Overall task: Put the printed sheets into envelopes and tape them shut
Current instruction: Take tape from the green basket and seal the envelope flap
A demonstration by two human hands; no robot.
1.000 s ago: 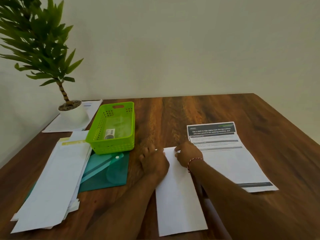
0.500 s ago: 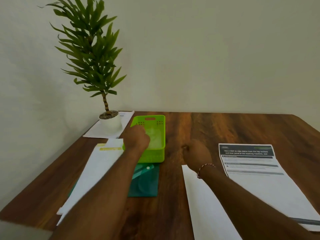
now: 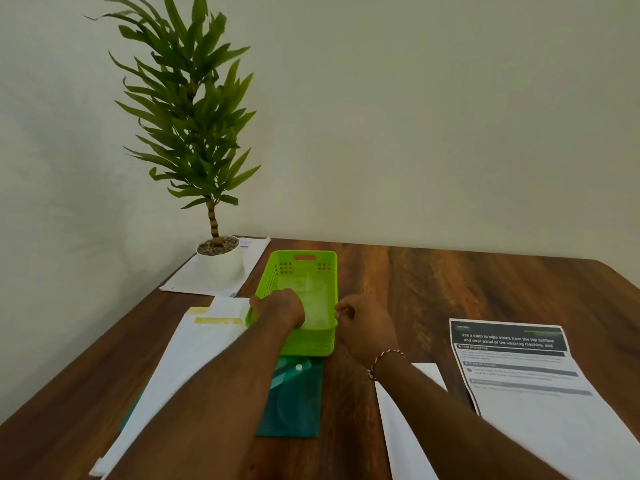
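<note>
Table (image 3: 450,289) first: dark wood grain, set against a plain pale wall, with paperwork spread across it. Biggest item on top is the potted plant (image 3: 194,126), tall and leafy in a white pot at the far left corner, standing on a sheet of paper. Next, the envelope stack (image 3: 180,362), long white envelopes fanned along the left side, one showing a yellow strip near its top. Over on the right lies the printed sheet (image 3: 519,375), flat, dark header band up top, text facing the camera. Between the arms, a plain white envelope (image 3: 401,427) lies flat, partly hidden under the right forearm. Centre stage, the green basket (image 3: 301,337), lime plastic with perforated walls, sits on the far end of a teal folder (image 3: 294,403). Now the hands: left hand (image 3: 280,308) is down inside the basket's near end, fingers curled and hidden by the knuckles, so I cannot tell whether it has hold of anything. Right hand (image 3: 363,323) sits just beside the basket's right wall, loosely curled, fingertips at the rim, nothing visibly held; a red-and-white thread bracelet (image 3: 384,362) circles its wrist.
</note>
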